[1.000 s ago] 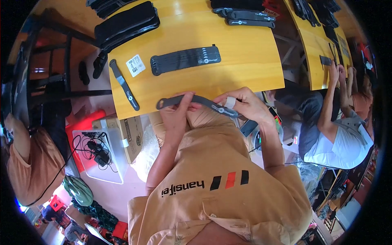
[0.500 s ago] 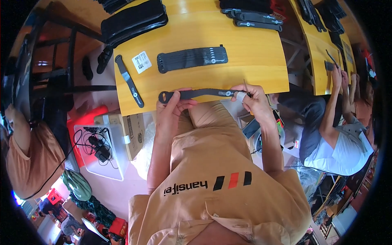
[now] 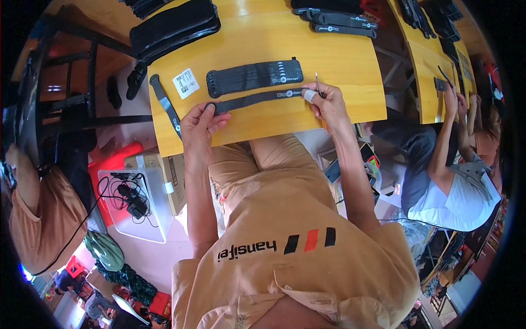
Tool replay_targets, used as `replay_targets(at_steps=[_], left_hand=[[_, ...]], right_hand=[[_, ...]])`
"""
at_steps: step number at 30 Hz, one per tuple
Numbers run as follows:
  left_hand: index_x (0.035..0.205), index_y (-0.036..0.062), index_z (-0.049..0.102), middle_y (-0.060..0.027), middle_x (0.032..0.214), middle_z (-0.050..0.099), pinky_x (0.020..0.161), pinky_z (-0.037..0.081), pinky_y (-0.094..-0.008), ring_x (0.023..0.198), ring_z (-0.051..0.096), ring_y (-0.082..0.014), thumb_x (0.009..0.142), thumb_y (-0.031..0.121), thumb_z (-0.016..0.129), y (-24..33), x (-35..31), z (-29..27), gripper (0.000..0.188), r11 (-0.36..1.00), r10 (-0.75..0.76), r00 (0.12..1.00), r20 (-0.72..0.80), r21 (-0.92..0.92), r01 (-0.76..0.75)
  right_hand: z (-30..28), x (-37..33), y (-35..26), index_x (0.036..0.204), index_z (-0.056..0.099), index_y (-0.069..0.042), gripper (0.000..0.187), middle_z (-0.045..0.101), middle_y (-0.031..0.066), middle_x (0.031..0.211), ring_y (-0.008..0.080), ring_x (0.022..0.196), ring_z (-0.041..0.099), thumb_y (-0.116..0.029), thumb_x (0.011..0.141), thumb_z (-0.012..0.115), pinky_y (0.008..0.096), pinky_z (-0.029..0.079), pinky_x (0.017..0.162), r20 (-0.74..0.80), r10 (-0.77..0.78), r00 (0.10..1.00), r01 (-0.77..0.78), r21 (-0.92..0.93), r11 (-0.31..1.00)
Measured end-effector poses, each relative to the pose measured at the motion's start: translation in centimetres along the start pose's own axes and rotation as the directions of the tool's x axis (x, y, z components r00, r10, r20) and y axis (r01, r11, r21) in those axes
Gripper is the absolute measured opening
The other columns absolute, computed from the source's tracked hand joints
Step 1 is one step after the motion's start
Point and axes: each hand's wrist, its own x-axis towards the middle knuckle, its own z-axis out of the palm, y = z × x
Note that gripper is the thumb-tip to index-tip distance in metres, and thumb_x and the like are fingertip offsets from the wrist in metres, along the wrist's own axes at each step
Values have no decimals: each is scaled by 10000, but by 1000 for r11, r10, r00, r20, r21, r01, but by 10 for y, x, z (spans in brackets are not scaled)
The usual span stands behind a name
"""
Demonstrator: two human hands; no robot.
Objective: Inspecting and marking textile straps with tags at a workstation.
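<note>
A black strap (image 3: 257, 100) with white print stretches between my two hands, just above the near part of the yellow table. My left hand (image 3: 200, 126) pinches its left end, thumb on top. My right hand (image 3: 329, 107) is closed on the printed right end and also holds a slim pointed tool (image 3: 317, 81), mostly hidden, its kind unclear. White tape (image 3: 309, 96) wraps one of my right fingers. Just beyond lies a flat row of similar straps (image 3: 252, 75), side by side. Another single strap (image 3: 164, 104) lies at the left, partly behind my left hand.
A white label (image 3: 186, 83) lies on the yellow table (image 3: 350, 82). Stacked black straps (image 3: 175, 27) sit at the back left, more straps (image 3: 345, 24) at the back right. A clear bin with cables (image 3: 134, 203) stands below left. A co-worker (image 3: 455, 186) sits at the right.
Both hands have moved forward over the table with the strap, bringing it close to the row. My left hand has also shifted left, and its thumb now covers the strap's end.
</note>
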Motion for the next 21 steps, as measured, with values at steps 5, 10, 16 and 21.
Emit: replay_targets(at_steps=[5,10,16,21], left_hand=[[918,-24,609,-65,749,619,545,468,-191,609,598,-109,827,85,587,-8,19,-1,144,968,139,986,-91,222,-116],[861,-19,623,-31,696,593,482,431,-177,543,532,-60,803,74,613,-14,29,3,110,885,302,950,-80,393,-249],[854,-21,617,-16,673,579,466,420,-177,531,518,-55,791,64,625,-14,32,7,106,835,356,928,-108,482,-265],[833,-22,608,-5,646,554,450,387,-175,513,482,-48,783,64,636,-15,32,10,103,831,345,930,-122,501,-243]], right_hand=[[0,19,6,814,648,2,82,492,-39,575,32,451,374,-46,749,636,186,283,408,-35,-26,999,25,-29,999],[1,30,15,784,644,-1,91,492,-43,578,27,503,388,21,697,659,178,298,452,-121,-150,981,142,-78,987],[2,36,22,740,627,0,70,494,-42,590,34,523,396,22,681,658,183,313,469,-161,-189,969,171,-118,978],[2,39,23,726,624,-2,51,492,-41,584,35,523,402,21,682,637,185,316,471,-177,-212,961,193,-122,974]])
